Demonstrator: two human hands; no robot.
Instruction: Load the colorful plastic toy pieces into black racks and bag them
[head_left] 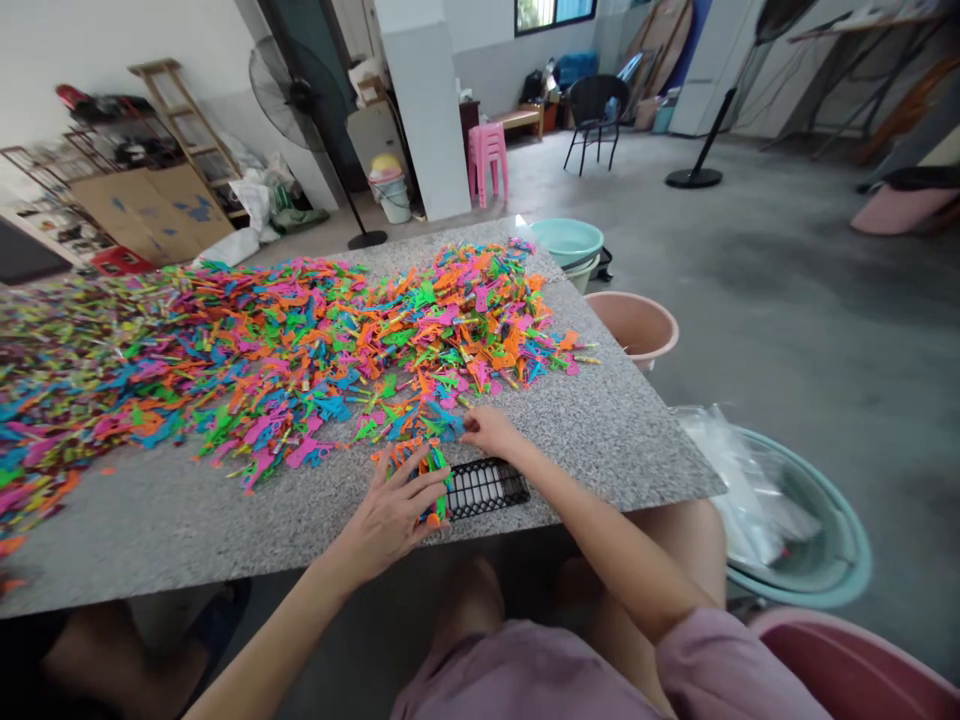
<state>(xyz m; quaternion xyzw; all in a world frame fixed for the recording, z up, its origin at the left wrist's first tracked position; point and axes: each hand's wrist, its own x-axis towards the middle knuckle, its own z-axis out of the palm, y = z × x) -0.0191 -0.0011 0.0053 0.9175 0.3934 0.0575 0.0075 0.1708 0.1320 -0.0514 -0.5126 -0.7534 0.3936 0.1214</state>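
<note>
A black lattice basket (487, 487) lies near the table's front edge. Its left part holds upright-packed plastic pieces (437, 462) in orange, green and blue. Over these pieces rests my left hand (394, 505), fingers spread and lying on them, palm down. Just behind the basket, my right hand (491, 432) has its fingertips pinched together on a small blue plastic piece (448, 424) at the pile's near edge. The large pile (465, 320) holds small, flat, roughly gun-shaped pieces in pink, orange, green and blue, some with yellowish sticks.
The speckled grey table (600, 450) ends at my lap. To its right stand a pink basin (637, 325), a teal basin (566, 238) and a large tub (844, 540) holding clear plastic bags (750, 490). Someone's leg shows under the table at left. A fan (300, 95) stands behind.
</note>
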